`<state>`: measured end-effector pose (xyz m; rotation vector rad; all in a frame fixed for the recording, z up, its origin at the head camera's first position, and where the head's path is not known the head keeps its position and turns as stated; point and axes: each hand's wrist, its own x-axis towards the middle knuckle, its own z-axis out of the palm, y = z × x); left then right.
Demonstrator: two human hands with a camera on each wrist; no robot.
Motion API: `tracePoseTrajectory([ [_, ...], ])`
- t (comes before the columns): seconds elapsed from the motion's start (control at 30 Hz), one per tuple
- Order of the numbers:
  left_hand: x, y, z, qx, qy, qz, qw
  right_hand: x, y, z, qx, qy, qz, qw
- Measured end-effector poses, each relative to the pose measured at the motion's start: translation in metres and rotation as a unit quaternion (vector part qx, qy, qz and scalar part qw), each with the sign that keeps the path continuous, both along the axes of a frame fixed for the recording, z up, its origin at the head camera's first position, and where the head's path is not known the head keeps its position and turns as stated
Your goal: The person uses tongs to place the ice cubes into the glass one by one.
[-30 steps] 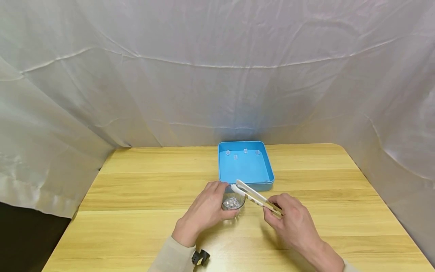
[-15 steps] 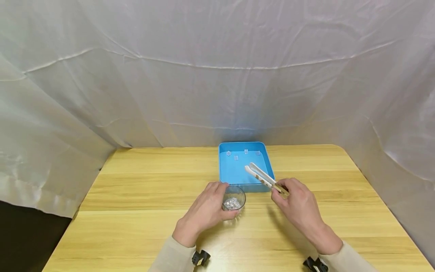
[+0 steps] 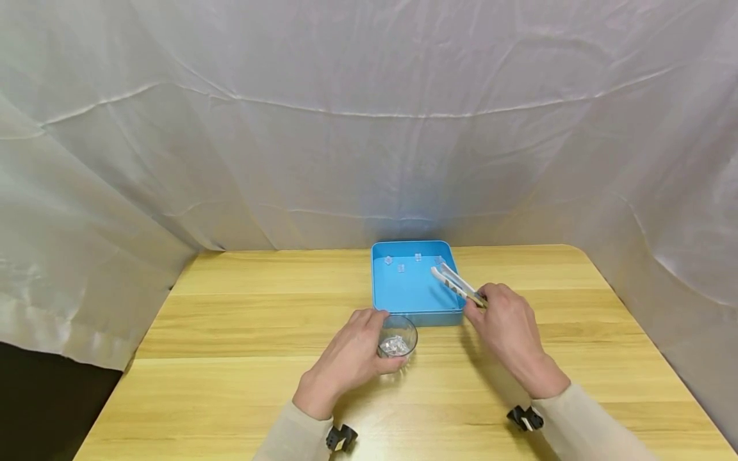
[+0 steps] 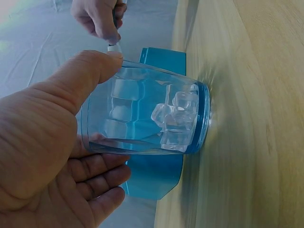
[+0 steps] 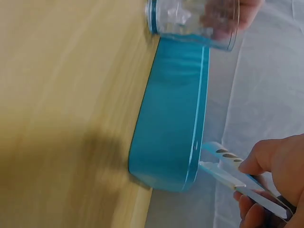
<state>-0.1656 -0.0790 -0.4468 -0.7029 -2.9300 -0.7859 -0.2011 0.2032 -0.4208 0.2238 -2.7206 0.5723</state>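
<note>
My left hand (image 3: 352, 355) curls round a clear drinking glass (image 4: 142, 114) that stands on the table, thumb on one side and fingers on the other. Several clear ice cubes (image 4: 178, 116) lie in its bottom. My right hand (image 3: 507, 330) pinches a pair of white-tipped tongs (image 3: 455, 282) between thumb and fingers. The tongs' two arms stand apart, their tips over the right part of a blue tray (image 3: 412, 294), close to a clear cube (image 3: 439, 260). Several such cubes lie in the tray's far half, among them a cube (image 3: 401, 268) left of the tongs.
The wooden table (image 3: 242, 346) runs up to a grey-white curtain (image 3: 323, 160) behind the tray and along both sides. The glass stands just in front of the tray's near wall. A black wrist mount (image 3: 526, 418) sits below my right sleeve.
My right hand has carried the tongs away from above the glass, right and forward, to over the tray by the far-right cube. My left hand stays on the glass.
</note>
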Motion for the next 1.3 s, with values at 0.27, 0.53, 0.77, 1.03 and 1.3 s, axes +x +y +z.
tracePoseTrajectory([
  [0.27, 0.000, -0.001, 0.000, 0.001, -0.006, 0.003, 1.0000, -0.025, -0.003, 0.003, 0.057, -0.005, 0.009, 0.998],
  [0.53, -0.001, 0.000, 0.000, 0.000, -0.008, 0.004, 1.0000, -0.045, -0.014, 0.003, 0.146, 0.043, 0.020, 0.988],
  [0.77, -0.001, 0.000, 0.000, -0.002, -0.008, 0.003, 1.0000, -0.059, -0.021, 0.000, 0.200, 0.045, 0.013, 0.979],
  [1.03, 0.000, 0.001, -0.001, -0.002, 0.004, -0.001, 1.0000, -0.070, -0.030, -0.006, 0.216, 0.040, -0.002, 0.976],
  [1.3, 0.000, 0.001, -0.002, -0.005, 0.007, 0.000, 1.0000, -0.075, -0.034, -0.011, 0.215, 0.011, -0.017, 0.976],
])
